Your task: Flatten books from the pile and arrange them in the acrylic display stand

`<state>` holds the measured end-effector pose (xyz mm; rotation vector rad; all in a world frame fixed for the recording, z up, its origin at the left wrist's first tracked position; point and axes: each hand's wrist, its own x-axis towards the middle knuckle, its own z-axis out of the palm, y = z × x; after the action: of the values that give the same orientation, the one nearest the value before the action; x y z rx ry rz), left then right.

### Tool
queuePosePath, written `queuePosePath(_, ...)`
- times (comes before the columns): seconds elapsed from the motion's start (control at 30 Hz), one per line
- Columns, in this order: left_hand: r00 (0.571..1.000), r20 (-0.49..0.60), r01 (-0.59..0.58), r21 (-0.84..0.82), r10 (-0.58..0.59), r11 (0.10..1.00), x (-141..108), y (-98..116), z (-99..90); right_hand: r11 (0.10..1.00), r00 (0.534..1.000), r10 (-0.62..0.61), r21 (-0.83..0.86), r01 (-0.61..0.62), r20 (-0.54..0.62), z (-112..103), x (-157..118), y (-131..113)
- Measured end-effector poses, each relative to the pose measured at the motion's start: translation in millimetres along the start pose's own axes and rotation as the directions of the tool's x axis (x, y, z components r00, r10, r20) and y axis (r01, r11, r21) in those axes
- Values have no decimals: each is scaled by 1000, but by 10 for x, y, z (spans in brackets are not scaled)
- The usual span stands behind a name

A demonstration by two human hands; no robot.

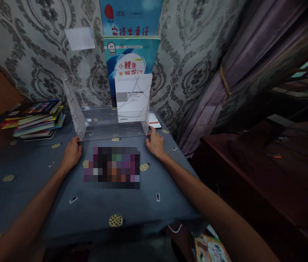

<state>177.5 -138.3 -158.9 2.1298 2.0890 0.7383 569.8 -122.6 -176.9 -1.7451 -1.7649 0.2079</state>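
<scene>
A clear acrylic book stand [110,134] rests on the blue-grey tablecloth, its left side panel tilted outward. My left hand [72,152] is closed at the front lower corner of that panel. At the opposite front corner is my right hand [156,142], its fingers on the right panel's lower edge and the index finger pointing forward. A white booklet [132,98] stands in the stand's right part. Behind it rise a teal picture book [132,54] and a blue book [132,16]. A flat item [112,168], pixelated, lies between my forearms.
A phone [154,120] lies just past my right hand. At the left is a pile of books [38,120]. White paper [80,38] is on the patterned wall. A tied purple curtain [211,91] and a dark red cabinet [252,174] are right; an orange book [211,249] is below the table.
</scene>
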Motion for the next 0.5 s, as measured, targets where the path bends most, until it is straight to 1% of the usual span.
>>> queuePosePath(0.17,1000,-9,-17,36,18,999,-8,11,-19,1000,1000,7,-29,-6,26,3,13,22)
queuePosePath(0.33,999,3,-32,41,32,999,-37,62,-77,999,999,18,-45,-16,40,-18,25,-1)
queuePosePath(0.4,1000,5,-25,51,25,998,-59,89,-108,999,999,21,-49,-19,47,-30,17,-13)
queuePosePath(0.5,1000,-10,13,121,-12,993,-91,125,-143,998,999,11,-58,-8,44,-33,7,-16)
